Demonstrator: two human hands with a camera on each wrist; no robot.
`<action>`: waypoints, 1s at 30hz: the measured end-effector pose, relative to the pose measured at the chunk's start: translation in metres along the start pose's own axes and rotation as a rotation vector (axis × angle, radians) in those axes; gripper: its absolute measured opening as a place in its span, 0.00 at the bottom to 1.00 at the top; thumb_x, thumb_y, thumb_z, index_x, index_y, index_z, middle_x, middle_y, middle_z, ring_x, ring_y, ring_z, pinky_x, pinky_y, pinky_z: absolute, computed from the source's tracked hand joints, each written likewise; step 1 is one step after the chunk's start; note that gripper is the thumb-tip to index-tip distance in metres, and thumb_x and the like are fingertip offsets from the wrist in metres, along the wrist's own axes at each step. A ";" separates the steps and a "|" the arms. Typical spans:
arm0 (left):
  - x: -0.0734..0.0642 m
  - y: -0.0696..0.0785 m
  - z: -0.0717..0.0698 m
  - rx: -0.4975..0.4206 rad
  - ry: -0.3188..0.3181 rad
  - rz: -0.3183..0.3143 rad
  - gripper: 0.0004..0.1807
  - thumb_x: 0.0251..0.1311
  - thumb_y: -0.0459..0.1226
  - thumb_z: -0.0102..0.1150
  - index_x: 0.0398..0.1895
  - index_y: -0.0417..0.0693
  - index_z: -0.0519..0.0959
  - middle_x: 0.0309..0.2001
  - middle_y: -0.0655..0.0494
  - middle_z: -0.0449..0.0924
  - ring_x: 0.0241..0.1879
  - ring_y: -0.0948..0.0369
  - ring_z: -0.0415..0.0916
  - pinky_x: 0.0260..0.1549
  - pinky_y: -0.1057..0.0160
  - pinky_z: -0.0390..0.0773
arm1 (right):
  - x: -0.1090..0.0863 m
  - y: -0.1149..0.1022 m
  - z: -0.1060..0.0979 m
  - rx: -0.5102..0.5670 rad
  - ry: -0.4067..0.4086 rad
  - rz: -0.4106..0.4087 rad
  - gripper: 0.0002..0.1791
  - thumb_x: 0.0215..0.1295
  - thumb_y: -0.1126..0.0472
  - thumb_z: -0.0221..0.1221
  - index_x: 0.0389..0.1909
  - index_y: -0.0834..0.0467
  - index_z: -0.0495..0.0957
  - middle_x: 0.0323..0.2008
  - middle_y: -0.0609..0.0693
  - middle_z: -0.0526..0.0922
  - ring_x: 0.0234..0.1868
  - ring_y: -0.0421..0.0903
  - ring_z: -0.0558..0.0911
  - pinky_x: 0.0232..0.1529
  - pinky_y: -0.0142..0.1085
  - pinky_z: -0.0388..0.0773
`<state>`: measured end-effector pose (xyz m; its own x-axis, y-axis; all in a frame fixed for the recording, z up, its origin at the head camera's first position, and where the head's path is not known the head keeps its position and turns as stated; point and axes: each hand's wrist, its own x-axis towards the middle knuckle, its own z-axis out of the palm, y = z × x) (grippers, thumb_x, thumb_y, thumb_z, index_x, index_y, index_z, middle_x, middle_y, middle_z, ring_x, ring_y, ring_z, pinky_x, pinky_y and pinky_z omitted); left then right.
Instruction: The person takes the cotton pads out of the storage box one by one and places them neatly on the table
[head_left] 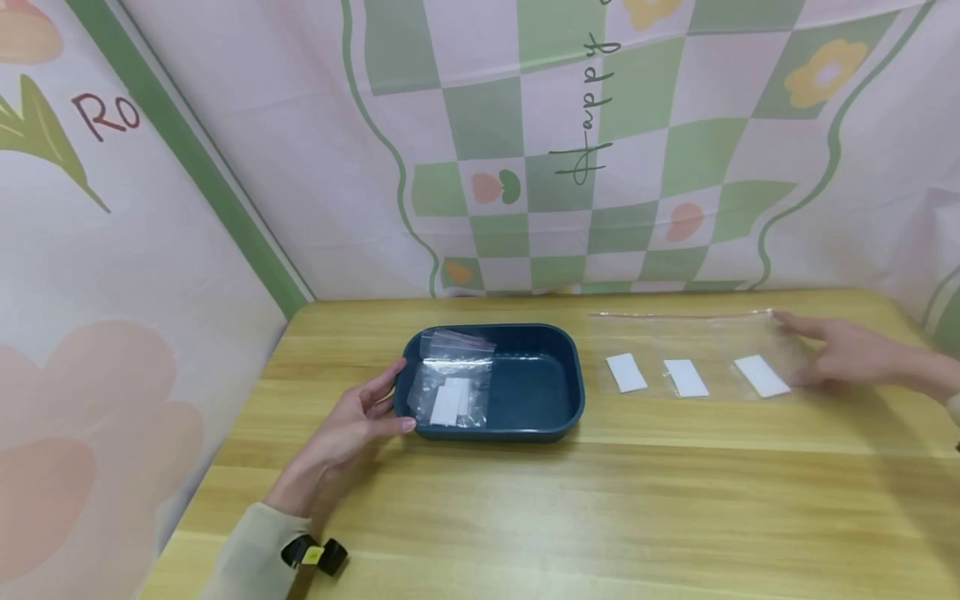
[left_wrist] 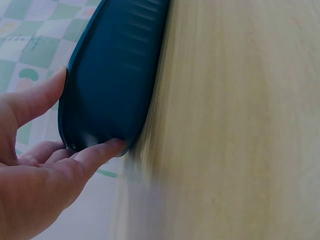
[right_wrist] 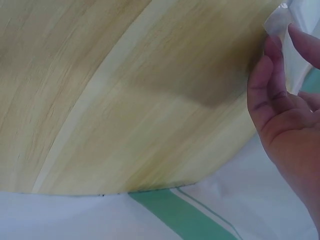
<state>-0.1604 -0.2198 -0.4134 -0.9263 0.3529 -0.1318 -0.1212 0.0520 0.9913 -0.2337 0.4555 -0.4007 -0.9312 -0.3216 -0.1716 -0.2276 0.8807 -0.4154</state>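
Observation:
My left hand (head_left: 348, 429) grips the left end of a dark blue tray (head_left: 536, 433), thumb and fingers spread around its rim. The left wrist view shows that hand (left_wrist: 45, 165) against the tray's end wall (left_wrist: 112, 85). Inside the tray, on the left, lies a pile of clear zip bags (head_left: 457, 358) with white cards. To the right, several clear zip bags lie in a row: left (head_left: 626, 372), middle (head_left: 686, 377) and right (head_left: 761, 375), each with a white card. My right hand (head_left: 855, 354), slightly blurred, holds the right bag's edge; a plastic corner (right_wrist: 278, 20) shows between its fingertips.
Everything stands on a light wooden table (head_left: 570, 508). A printed cloth (head_left: 555, 242) hangs right behind its back edge, and another patterned sheet (head_left: 172, 333) borders the left side. A black band with a small device (head_left: 315, 552) is on my left wrist.

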 end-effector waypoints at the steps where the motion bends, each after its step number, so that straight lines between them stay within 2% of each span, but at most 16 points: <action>1: 0.000 0.000 0.000 0.000 0.001 -0.002 0.53 0.60 0.20 0.67 0.85 0.43 0.50 0.85 0.46 0.44 0.78 0.40 0.55 0.64 0.58 0.76 | -0.001 0.002 -0.002 -0.015 0.008 -0.008 0.56 0.57 0.58 0.76 0.76 0.77 0.54 0.46 0.78 0.82 0.46 0.70 0.83 0.51 0.60 0.82; 3: 0.000 0.000 0.001 0.002 0.007 -0.009 0.53 0.60 0.20 0.67 0.85 0.44 0.50 0.85 0.46 0.45 0.78 0.40 0.55 0.64 0.59 0.76 | -0.003 0.005 -0.005 -0.050 0.023 -0.020 0.53 0.57 0.56 0.76 0.74 0.78 0.58 0.59 0.85 0.72 0.57 0.81 0.74 0.55 0.73 0.73; 4: 0.000 0.001 0.001 0.005 0.004 -0.009 0.53 0.60 0.20 0.67 0.85 0.44 0.50 0.84 0.46 0.45 0.78 0.40 0.55 0.65 0.58 0.75 | -0.004 0.007 -0.006 -0.067 0.028 -0.020 0.52 0.57 0.55 0.76 0.72 0.79 0.60 0.59 0.84 0.72 0.57 0.81 0.74 0.55 0.73 0.73; 5: 0.000 0.001 0.001 0.007 0.004 -0.009 0.53 0.60 0.20 0.67 0.85 0.44 0.50 0.84 0.45 0.45 0.78 0.40 0.54 0.65 0.59 0.75 | -0.005 0.008 -0.007 -0.068 0.029 -0.010 0.50 0.57 0.55 0.75 0.72 0.78 0.62 0.50 0.81 0.79 0.52 0.77 0.79 0.52 0.67 0.79; 6: 0.000 0.001 0.001 0.008 0.005 -0.009 0.52 0.61 0.20 0.67 0.85 0.44 0.51 0.84 0.45 0.45 0.78 0.40 0.54 0.65 0.59 0.75 | -0.006 0.009 -0.009 -0.064 0.039 -0.010 0.49 0.57 0.55 0.75 0.70 0.78 0.64 0.39 0.76 0.83 0.42 0.70 0.84 0.45 0.60 0.84; 7: 0.000 0.001 0.001 0.009 0.006 -0.010 0.52 0.61 0.21 0.67 0.85 0.44 0.51 0.84 0.45 0.45 0.78 0.39 0.54 0.65 0.58 0.74 | -0.006 0.009 -0.011 -0.059 0.053 -0.009 0.46 0.56 0.58 0.75 0.69 0.78 0.67 0.28 0.68 0.83 0.31 0.61 0.85 0.36 0.51 0.86; 8: 0.000 0.002 0.001 0.009 0.004 -0.009 0.52 0.61 0.21 0.67 0.85 0.43 0.51 0.84 0.45 0.45 0.78 0.39 0.54 0.66 0.58 0.74 | -0.007 0.007 -0.013 -0.057 0.065 -0.010 0.42 0.57 0.60 0.74 0.68 0.77 0.69 0.20 0.60 0.80 0.22 0.53 0.82 0.28 0.44 0.84; 10: -0.001 0.002 0.000 0.009 -0.003 -0.005 0.51 0.62 0.21 0.66 0.85 0.43 0.50 0.84 0.44 0.45 0.78 0.39 0.53 0.66 0.58 0.73 | -0.006 -0.001 -0.020 -0.040 0.074 -0.002 0.35 0.58 0.63 0.71 0.65 0.75 0.73 0.12 0.46 0.70 0.13 0.41 0.70 0.16 0.34 0.73; 11: -0.001 0.002 0.000 0.005 -0.004 -0.004 0.51 0.62 0.21 0.66 0.85 0.43 0.50 0.84 0.44 0.45 0.78 0.39 0.53 0.66 0.58 0.73 | -0.005 -0.009 -0.025 -0.044 0.081 -0.011 0.32 0.59 0.64 0.70 0.62 0.75 0.76 0.15 0.49 0.74 0.15 0.42 0.73 0.17 0.33 0.74; 14: -0.001 0.002 0.000 0.000 -0.008 0.002 0.51 0.62 0.20 0.66 0.85 0.42 0.50 0.84 0.44 0.44 0.78 0.39 0.53 0.66 0.58 0.73 | 0.003 -0.041 -0.037 -0.052 0.073 -0.012 0.21 0.66 0.64 0.67 0.55 0.72 0.82 0.31 0.59 0.86 0.24 0.46 0.82 0.23 0.34 0.80; 17: -0.001 0.002 0.000 -0.003 -0.006 0.003 0.52 0.61 0.20 0.66 0.85 0.42 0.50 0.84 0.44 0.44 0.78 0.39 0.54 0.66 0.58 0.74 | 0.014 -0.079 -0.042 -0.093 0.079 -0.051 0.11 0.67 0.62 0.69 0.45 0.66 0.85 0.42 0.60 0.89 0.35 0.49 0.85 0.31 0.35 0.82; 20: -0.001 0.002 0.001 -0.004 0.002 -0.003 0.53 0.59 0.20 0.67 0.85 0.44 0.51 0.84 0.46 0.45 0.78 0.39 0.55 0.65 0.58 0.75 | 0.027 -0.123 -0.042 -0.116 0.103 -0.105 0.05 0.66 0.63 0.70 0.38 0.59 0.85 0.37 0.51 0.88 0.35 0.46 0.83 0.34 0.39 0.81; 22: -0.001 0.002 0.001 -0.002 0.006 -0.004 0.54 0.58 0.20 0.68 0.85 0.45 0.51 0.84 0.46 0.45 0.78 0.40 0.55 0.65 0.58 0.75 | 0.036 -0.154 -0.037 -0.102 0.123 -0.149 0.04 0.64 0.64 0.70 0.35 0.58 0.84 0.34 0.46 0.87 0.33 0.45 0.82 0.35 0.39 0.81; 27: -0.001 0.000 0.000 0.002 0.004 0.000 0.54 0.59 0.20 0.68 0.85 0.44 0.51 0.84 0.46 0.45 0.77 0.39 0.55 0.65 0.57 0.75 | 0.055 -0.227 -0.018 0.000 0.140 -0.263 0.03 0.63 0.66 0.70 0.33 0.58 0.85 0.29 0.44 0.85 0.31 0.42 0.81 0.34 0.36 0.81; 30: -0.001 0.000 -0.001 0.009 0.001 0.010 0.53 0.59 0.20 0.68 0.85 0.43 0.50 0.84 0.45 0.44 0.77 0.38 0.55 0.65 0.57 0.75 | 0.066 -0.264 -0.004 0.029 0.124 -0.345 0.01 0.62 0.66 0.69 0.33 0.59 0.86 0.28 0.44 0.85 0.31 0.43 0.81 0.36 0.39 0.82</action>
<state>-0.1594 -0.2207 -0.4135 -0.9279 0.3522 -0.1220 -0.1089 0.0566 0.9924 -0.2359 0.2031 -0.2986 -0.8286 -0.5522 0.0921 -0.5281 0.7166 -0.4556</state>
